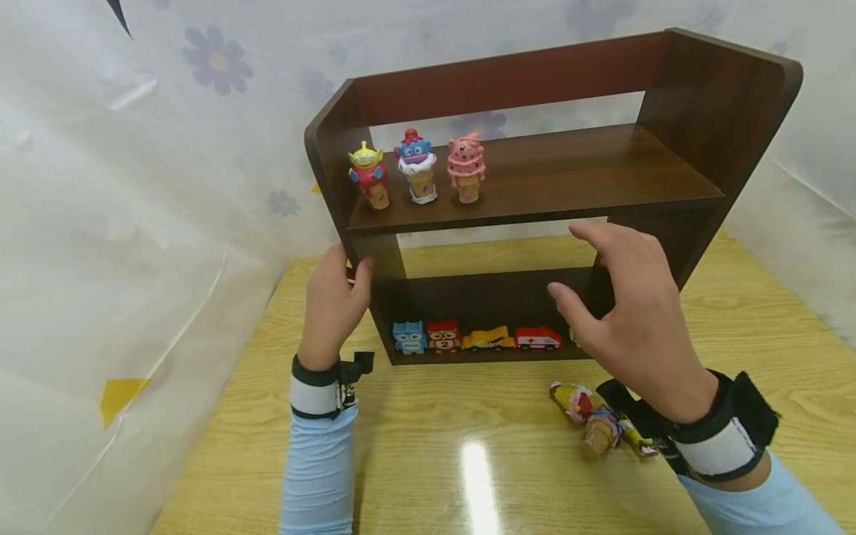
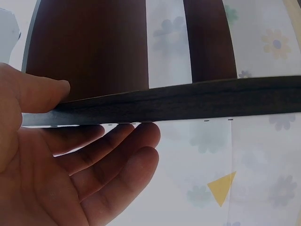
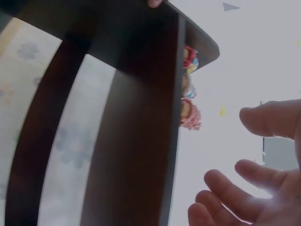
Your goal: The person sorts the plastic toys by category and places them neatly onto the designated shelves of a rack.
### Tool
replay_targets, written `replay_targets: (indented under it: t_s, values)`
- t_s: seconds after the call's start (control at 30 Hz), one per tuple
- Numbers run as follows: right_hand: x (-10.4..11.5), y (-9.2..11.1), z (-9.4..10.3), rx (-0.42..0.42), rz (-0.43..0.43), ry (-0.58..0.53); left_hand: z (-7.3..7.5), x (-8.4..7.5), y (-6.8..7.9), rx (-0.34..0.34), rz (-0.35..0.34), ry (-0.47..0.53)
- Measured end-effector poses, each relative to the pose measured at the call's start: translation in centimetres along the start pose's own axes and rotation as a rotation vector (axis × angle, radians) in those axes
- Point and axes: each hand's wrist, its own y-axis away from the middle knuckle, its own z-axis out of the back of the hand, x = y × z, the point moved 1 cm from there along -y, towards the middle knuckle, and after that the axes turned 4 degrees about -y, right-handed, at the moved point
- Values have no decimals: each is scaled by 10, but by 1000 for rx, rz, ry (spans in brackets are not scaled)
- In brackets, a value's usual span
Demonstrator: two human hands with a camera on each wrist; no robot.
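Note:
A dark brown two-tier shelf [image 1: 568, 167] stands on the wooden table. My left hand [image 1: 332, 308] holds its left side panel [image 2: 188, 99], thumb on the inner face and fingers along the outer one. In front of the right half, my right hand [image 1: 635, 312] is held in the air, thumb and fingers spread apart, with nothing between them. The upper board carries three ice-cream-cone figures at the left: a green alien in red [image 1: 369, 176], a blue one with a red top [image 1: 417, 167] and a pink one [image 1: 466, 167].
Along the bottom tier stand a blue owl block [image 1: 409, 337], a red owl block [image 1: 444, 336], a yellow vehicle [image 1: 489, 339] and a toy ambulance [image 1: 538, 338]; another toy is partly hidden by my right hand. Several cone figures [image 1: 600, 432] lie on the table [image 1: 414, 446].

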Motion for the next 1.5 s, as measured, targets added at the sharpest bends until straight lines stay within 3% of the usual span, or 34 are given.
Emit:
replay_targets:
  t_s: [0.37, 0.73, 1.23, 1.5]
  values:
    - [-24, 41, -11, 77, -47, 5, 0, 3, 1, -15, -11, -4]
    - [-44, 77, -15, 239, -149, 111, 2, 4, 0, -15, -4, -9]
    - [-76, 146, -19, 463, -278, 257, 0, 2, 0, -11, -2, 9]
    - [-77, 163, -22, 509, -286, 345, -2, 3, 1, -16, -11, -2]
